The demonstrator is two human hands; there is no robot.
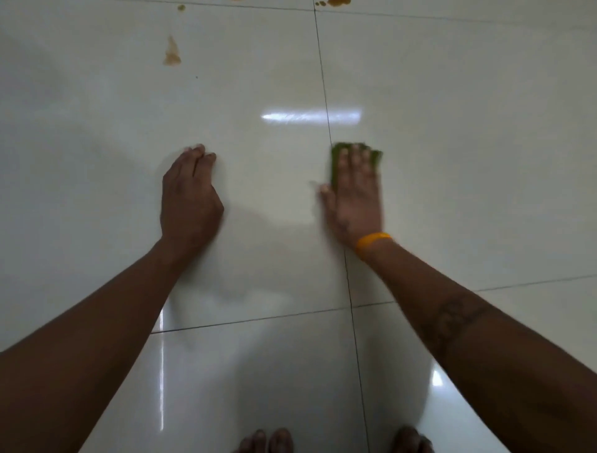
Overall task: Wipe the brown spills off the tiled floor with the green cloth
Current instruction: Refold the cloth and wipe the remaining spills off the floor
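Note:
My right hand (355,194) lies flat on the green cloth (337,161), pressing it onto the white tiled floor (452,129) just right of a grout line. Only the cloth's far edge and left side show past my fingers. My left hand (189,194) rests on the floor to the left, fingers together, holding nothing. A brown spill (172,53) streaks the tile far ahead on the left. A small brown drop (181,7) and a larger brown patch (336,2) sit at the top edge of the view.
Glossy tiles with dark grout lines (326,106) reflect ceiling light. My bare toes (271,441) show at the bottom edge. An orange band (373,241) circles my right wrist.

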